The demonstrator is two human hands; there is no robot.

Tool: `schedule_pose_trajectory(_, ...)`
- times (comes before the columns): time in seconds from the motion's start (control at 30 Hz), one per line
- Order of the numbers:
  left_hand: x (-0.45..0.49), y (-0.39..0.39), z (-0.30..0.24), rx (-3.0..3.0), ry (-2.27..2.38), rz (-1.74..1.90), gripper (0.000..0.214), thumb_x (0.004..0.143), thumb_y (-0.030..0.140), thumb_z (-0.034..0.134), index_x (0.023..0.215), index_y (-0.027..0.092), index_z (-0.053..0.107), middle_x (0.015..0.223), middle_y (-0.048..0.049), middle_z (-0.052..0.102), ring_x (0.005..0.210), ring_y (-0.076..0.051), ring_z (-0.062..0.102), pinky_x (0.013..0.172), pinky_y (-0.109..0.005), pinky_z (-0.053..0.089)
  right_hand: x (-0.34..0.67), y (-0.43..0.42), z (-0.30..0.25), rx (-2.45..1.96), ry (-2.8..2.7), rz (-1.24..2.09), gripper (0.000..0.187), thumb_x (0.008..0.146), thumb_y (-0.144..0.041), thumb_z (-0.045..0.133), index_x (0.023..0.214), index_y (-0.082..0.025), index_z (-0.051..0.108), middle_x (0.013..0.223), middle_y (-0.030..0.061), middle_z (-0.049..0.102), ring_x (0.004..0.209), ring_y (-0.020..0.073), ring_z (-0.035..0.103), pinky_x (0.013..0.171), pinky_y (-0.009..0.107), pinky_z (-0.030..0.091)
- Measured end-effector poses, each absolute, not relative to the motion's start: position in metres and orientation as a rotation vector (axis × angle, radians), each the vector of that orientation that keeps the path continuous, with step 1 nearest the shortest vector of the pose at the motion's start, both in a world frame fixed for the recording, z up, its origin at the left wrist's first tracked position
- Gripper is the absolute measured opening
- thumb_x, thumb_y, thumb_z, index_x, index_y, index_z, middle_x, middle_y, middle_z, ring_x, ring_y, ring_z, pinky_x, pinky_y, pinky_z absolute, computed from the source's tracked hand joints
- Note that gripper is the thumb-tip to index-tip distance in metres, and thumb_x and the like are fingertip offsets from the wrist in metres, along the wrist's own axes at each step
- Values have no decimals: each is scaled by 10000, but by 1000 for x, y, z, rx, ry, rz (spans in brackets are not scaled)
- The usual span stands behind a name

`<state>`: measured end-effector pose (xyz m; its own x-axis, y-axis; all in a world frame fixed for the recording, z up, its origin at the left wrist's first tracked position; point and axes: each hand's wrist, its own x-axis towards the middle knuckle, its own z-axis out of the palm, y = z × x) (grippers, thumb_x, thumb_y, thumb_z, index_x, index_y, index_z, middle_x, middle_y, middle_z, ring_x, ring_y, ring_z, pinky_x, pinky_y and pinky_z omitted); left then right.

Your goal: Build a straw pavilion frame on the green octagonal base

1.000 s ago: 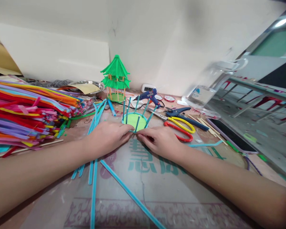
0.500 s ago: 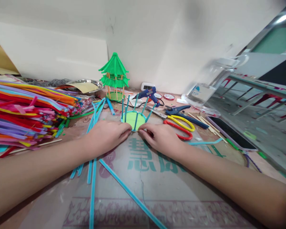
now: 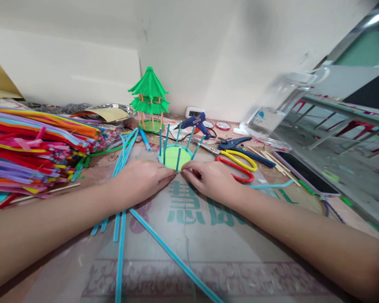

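Observation:
A round light-green base (image 3: 172,158) edged in blue lies on the plastic-covered table, with several thin blue posts (image 3: 178,158) rising around its rim. My left hand (image 3: 145,179) is at the base's front left edge, fingers pressed together against the rim. From the front right, my right hand (image 3: 205,176) pinches the same rim with thumb and forefinger. Both hands' fingertips are partly hidden. Loose blue pipe cleaners (image 3: 173,254) lie below and left of my left hand, some passing under that forearm.
Piled colourful pipe cleaners (image 3: 34,151) fill the left side. Behind the base stand a green-roofed pagoda model (image 3: 149,99) and a blue glue gun (image 3: 196,123). Scissors (image 3: 240,166), blue pliers (image 3: 248,151), a phone (image 3: 306,173) and a clear jug (image 3: 271,109) are to the right.
The view has shifted slightly, so everything sits a little higher and farther left. Both hands stay at the front rim of the base.

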<state>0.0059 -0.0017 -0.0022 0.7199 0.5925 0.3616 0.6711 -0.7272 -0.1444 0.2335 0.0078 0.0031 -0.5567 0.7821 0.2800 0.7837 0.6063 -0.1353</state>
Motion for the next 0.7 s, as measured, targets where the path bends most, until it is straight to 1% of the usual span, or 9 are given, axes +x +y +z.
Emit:
schedule_pose_trajectory(0.2, 5, -1, -4, -2640, -958, -464, 255, 1020, 302, 485, 1037, 225, 728, 840, -3, 772, 731, -198, 721, 581, -308, 405, 233, 8, 1, -1266, -2521, -40, 260, 977, -324, 526, 1061, -220, 749, 842, 52, 790, 688, 182, 673, 591, 270, 329)
schedule_pose_trajectory(0.4, 6, -1, -4, -2671, -901, -466, 188, 986, 268, 547, 1053, 223, 716, 857, 7, 772, 740, -195, 727, 581, -305, 414, 234, 7, 2, -1288, -2525, -34, 263, 981, -329, 517, 1061, -225, 745, 823, 47, 782, 685, 176, 667, 584, 266, 314)
schedule_pose_trajectory(0.7, 8, -2, -4, -2677, -956, -451, 222, 995, 273, 530, 1089, 225, 726, 879, 2, 788, 748, -195, 739, 580, -299, 406, 234, 9, 0, -1283, -2539, -51, 275, 989, -344, 503, 1067, -220, 735, 827, 60, 785, 689, 187, 675, 590, 271, 308)
